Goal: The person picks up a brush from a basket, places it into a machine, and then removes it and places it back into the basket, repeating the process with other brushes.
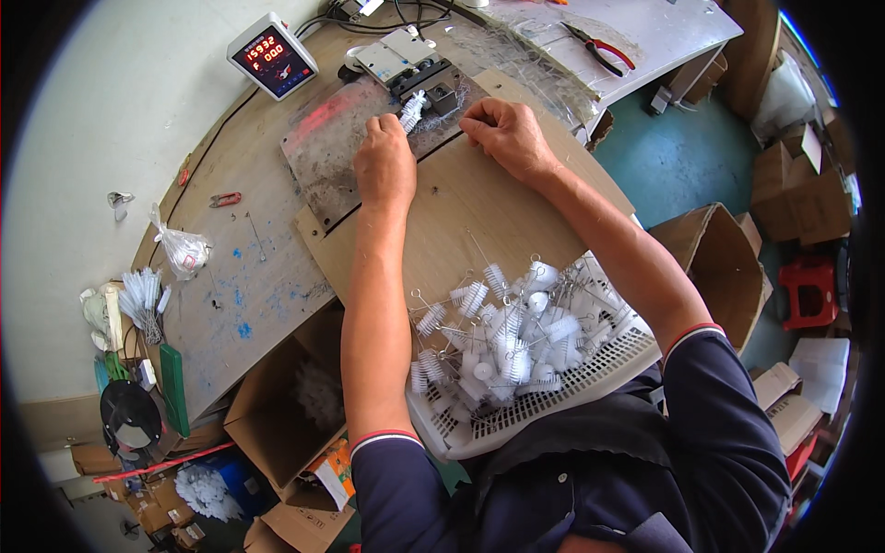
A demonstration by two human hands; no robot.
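Note:
My left hand (385,166) is closed at the front of a small metal machine (426,81), its fingertips at the lower end of a small white bristle brush (413,109). The brush's far end reaches the machine's dark block. To the right, my right hand (509,136) is pinched beside the metal plate (323,152); whatever its fingers hold is hidden. Below my forearms, a white plastic basket (590,373) at my lap holds a heap of white brushes (512,341) with twisted wire stems and looped ends.
A display box (273,57) with red digits stands at the back left. Red-handled pliers (599,48) lie on the right-hand table. Red snips (225,199) and a plastic bag (181,249) rest on the left bench. Cardboard boxes (719,267) and a red stool (808,290) stand right.

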